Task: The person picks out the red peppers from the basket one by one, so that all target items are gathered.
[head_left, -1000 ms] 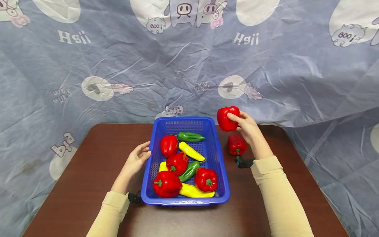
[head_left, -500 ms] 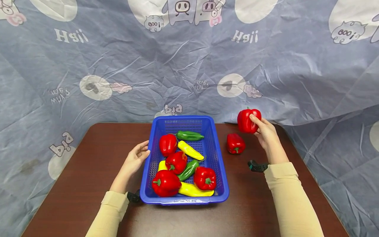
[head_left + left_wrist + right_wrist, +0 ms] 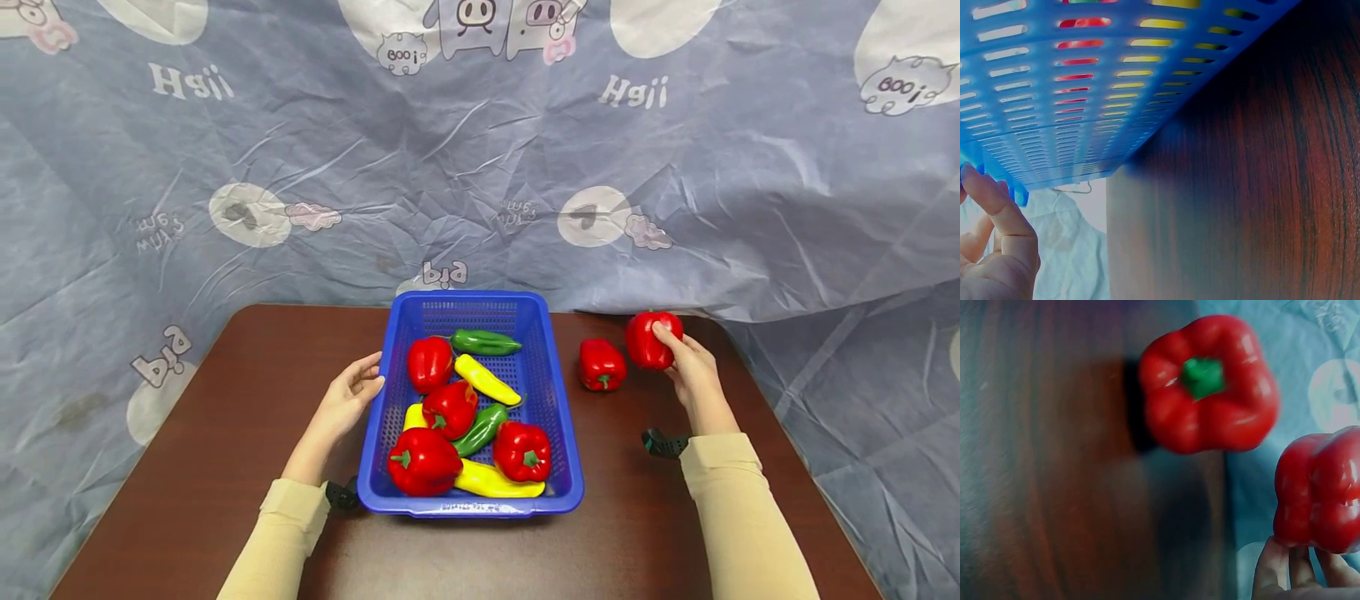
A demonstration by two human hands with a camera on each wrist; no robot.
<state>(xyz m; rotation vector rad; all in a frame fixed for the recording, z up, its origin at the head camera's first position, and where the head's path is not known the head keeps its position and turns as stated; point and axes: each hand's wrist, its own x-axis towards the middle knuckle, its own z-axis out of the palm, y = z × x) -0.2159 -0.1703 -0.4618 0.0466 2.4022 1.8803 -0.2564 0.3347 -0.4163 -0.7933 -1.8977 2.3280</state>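
My right hand [image 3: 693, 371] grips a red bell pepper [image 3: 651, 342], thumb across its near side; in the right wrist view its fingers [image 3: 1300, 569] lie under the held pepper. It is near the table's back right corner, and I cannot tell whether it touches the table. Just left of it a second red bell pepper [image 3: 602, 365] lies on the table, green stem [image 3: 1202, 378] towards me. My left hand [image 3: 348, 398] rests with loosely bent fingers against the left rim of the blue basket [image 3: 573, 467]. Part of that hand lies outside the left wrist view.
Inside the basket are several red bell peppers [image 3: 423, 462], green peppers [image 3: 483, 342] and yellow peppers [image 3: 487, 379]. The brown table [image 3: 187, 467] ends at the back against a hanging grey-blue cloth [image 3: 465, 167]. A dark wrist camera [image 3: 663, 443] sits by the right cuff.
My right hand has carried the red bell pepper to the right, away from the basket, and then lowered it beside the other one. The left hand stays at the rim.
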